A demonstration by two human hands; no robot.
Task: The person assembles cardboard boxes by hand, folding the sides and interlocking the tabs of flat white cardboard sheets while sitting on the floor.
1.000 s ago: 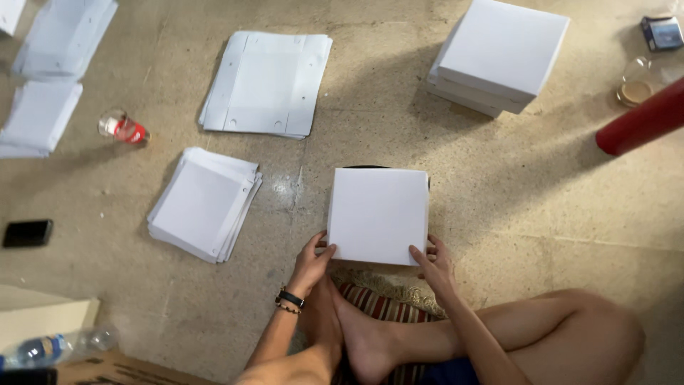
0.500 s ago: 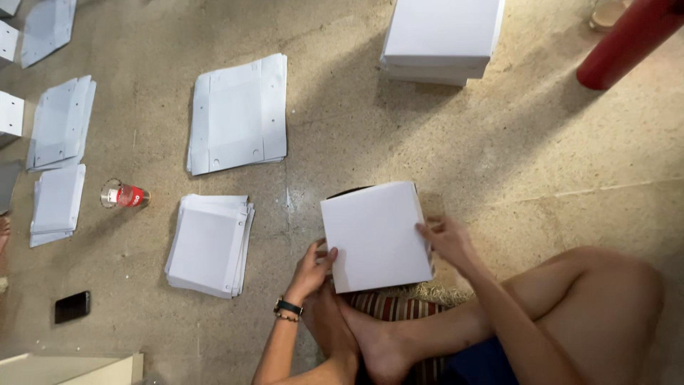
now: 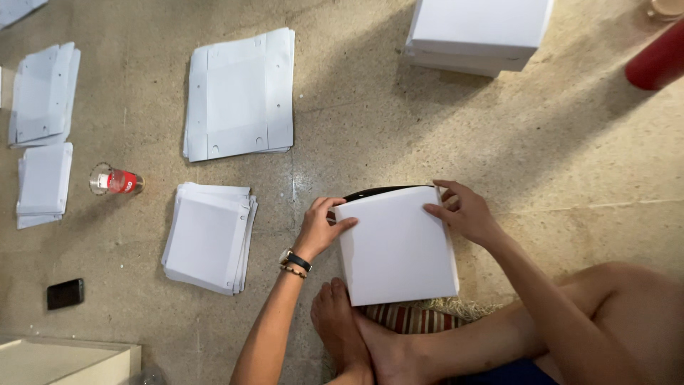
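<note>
I sit on the floor with a white square box point(image 3: 396, 246) in front of my feet. My left hand point(image 3: 318, 228) grips its left top corner, fingers over the edge. My right hand point(image 3: 463, 210) holds the right top corner. A dark curved rim point(image 3: 377, 191) shows just behind the box's far edge. A stack of white square sheets point(image 3: 208, 237) lies to the left of my left hand.
A pile of flat die-cut white blanks point(image 3: 241, 94) lies further out, more white stacks point(image 3: 44, 135) at the left, finished white boxes point(image 3: 477, 32) at top right. A small red can point(image 3: 114, 180), a black phone point(image 3: 65, 293), a red cylinder point(image 3: 659, 60) and a striped mat point(image 3: 410, 319) are nearby.
The view has drifted, so everything sits lower and more to the right. My hands have slid from the box's near edge up to its far corners, and the box is slightly tilted.
</note>
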